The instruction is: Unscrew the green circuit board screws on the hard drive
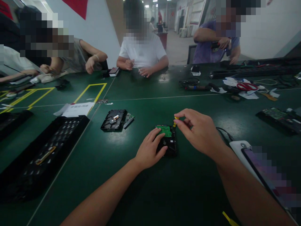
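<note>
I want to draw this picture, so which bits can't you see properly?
All in the head view:
Hard drive: its left part lies hidden under the left hand.
Screwdriver: only a yellow bit shows past the right hand; its tip is too small to make out.
Paper: the print is too small to read.
Phone: the screen is blurred and cut off by the picture's edge.

Left hand point(149, 150) palm down, fingers curved; right hand point(199, 130) raised, fingertips pinched.

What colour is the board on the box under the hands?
The board is green; the head view shows it best.
</note>
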Available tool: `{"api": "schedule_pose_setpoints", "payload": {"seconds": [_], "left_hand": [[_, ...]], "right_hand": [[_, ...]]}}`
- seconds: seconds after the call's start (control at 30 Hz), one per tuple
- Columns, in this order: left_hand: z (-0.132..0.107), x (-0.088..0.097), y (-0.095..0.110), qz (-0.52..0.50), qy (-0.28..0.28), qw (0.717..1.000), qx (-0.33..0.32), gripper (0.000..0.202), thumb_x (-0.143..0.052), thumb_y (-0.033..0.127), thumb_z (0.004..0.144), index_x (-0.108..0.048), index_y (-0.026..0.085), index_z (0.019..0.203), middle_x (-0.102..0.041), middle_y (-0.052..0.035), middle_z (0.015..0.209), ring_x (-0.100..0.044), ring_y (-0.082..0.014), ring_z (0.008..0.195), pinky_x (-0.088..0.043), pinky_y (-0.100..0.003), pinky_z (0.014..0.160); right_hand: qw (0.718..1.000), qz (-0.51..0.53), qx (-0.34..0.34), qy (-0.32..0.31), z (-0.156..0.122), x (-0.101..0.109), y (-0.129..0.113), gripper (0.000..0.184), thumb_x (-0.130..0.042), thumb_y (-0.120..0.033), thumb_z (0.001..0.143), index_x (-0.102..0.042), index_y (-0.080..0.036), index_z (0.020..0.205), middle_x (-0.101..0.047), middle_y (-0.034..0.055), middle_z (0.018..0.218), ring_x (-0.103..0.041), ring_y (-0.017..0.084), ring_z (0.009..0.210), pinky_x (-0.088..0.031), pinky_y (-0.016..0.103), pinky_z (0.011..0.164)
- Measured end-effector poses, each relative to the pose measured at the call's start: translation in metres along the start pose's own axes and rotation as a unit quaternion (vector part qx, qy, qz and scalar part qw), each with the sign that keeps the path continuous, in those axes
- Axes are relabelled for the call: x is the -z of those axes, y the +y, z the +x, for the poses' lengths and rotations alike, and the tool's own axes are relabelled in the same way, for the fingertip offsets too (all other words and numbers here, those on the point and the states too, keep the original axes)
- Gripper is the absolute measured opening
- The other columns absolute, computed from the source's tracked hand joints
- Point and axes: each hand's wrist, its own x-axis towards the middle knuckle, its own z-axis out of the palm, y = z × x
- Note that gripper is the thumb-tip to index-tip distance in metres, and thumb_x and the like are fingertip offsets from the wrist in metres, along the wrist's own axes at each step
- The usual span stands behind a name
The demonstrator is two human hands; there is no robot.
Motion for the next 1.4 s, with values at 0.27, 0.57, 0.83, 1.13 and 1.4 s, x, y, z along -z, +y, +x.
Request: {"api": "schedule_pose_setpoints", "payload": {"seconds": [0.27,0.57,0.83,1.13,1.4], "left_hand": [[0.000,0.000,0.001,-0.008,-0.010,1.000,0.009,0.060,-0.058,0.044,0.099,-0.038,0.022,0.152,-0.044,-0.0144,0.159,-0.037,-0.0320,0.153,-0.035,-0.057,0.126],[-0.001,0.004,0.003,-0.003,-0.038,0.999,0.019,0.056,-0.057,0.040,0.099,-0.040,0.024,0.150,-0.036,-0.0127,0.165,-0.029,-0.0327,0.157,-0.034,-0.059,0.126],[0.000,0.004,0.004,-0.002,-0.037,0.999,0.027,0.056,-0.060,0.037,0.097,-0.039,0.022,0.147,-0.037,-0.0137,0.163,-0.028,-0.0323,0.157,-0.033,-0.059,0.127],[-0.004,-0.001,0.000,0.010,-0.015,1.000,-0.016,0.051,-0.056,0.040,0.100,-0.042,0.022,0.145,-0.041,-0.0151,0.160,-0.033,-0.0320,0.155,-0.035,-0.058,0.126],[0.000,-0.002,0.000,0.009,0.007,1.000,-0.016,0.052,-0.061,0.039,0.096,-0.046,0.021,0.142,-0.045,-0.0159,0.156,-0.039,-0.0332,0.151,-0.037,-0.059,0.124]], "right_hand": [[1.000,0.002,-0.004,0.006,0.001,0.004,0.010,0.010,-0.060,-0.022,0.098,-0.067,-0.022,0.105,-0.075,0.0052,0.102,-0.067,0.020,0.079,-0.048,0.033,0.075],[1.000,0.001,0.000,-0.011,-0.003,0.008,0.003,0.011,-0.059,-0.021,0.098,-0.065,-0.023,0.107,-0.074,0.0059,0.101,-0.068,0.020,0.082,-0.049,0.034,0.074],[1.000,-0.012,-0.011,-0.002,-0.002,0.009,0.005,0.010,-0.059,-0.020,0.096,-0.065,-0.022,0.104,-0.074,0.0067,0.097,-0.066,0.022,0.079,-0.046,0.035,0.072],[0.998,-0.023,0.009,0.051,-0.005,0.003,0.009,0.006,-0.063,-0.022,0.094,-0.064,-0.021,0.100,-0.074,0.0059,0.094,-0.067,0.021,0.077,-0.045,0.035,0.075],[1.000,0.005,0.005,0.020,-0.002,0.005,0.010,0.017,-0.061,-0.020,0.096,-0.063,-0.022,0.113,-0.077,0.0063,0.102,-0.070,0.020,0.080,-0.049,0.034,0.074]]}}
